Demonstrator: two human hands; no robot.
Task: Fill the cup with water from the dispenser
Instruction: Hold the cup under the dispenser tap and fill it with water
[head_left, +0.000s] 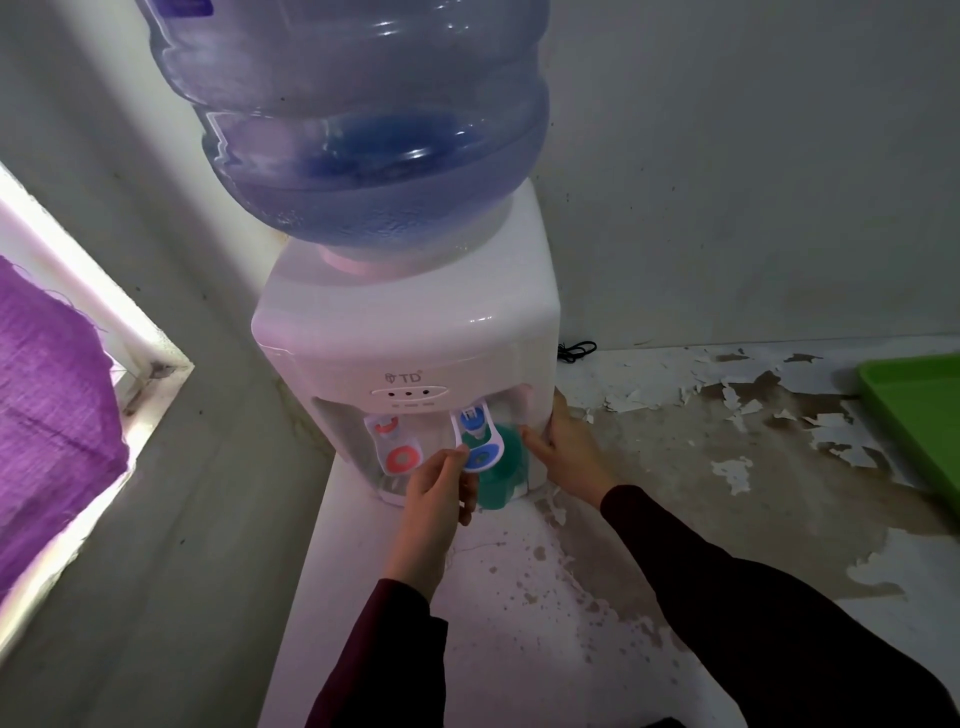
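A white water dispenser (415, 332) with a large blue bottle (358, 130) on top stands on a ledge in a corner. It has a red tap (397, 447) on the left and a blue tap lever (480, 441) on the right. A green cup (506, 467) stands in the recess under the blue tap, partly hidden by the lever. My left hand (436, 499) grips the cup from its left side, its thumb touching the blue lever. My right hand (566, 452) clasps the dispenser's front right corner, thumb pointing toward the cup. No water stream is visible.
The ledge (675, 493) has peeling, stained paint. A green tray (919, 410) lies at the right edge. A black cable (576, 351) sits behind the dispenser by the wall. A window frame with purple cloth (47, 415) is at the left.
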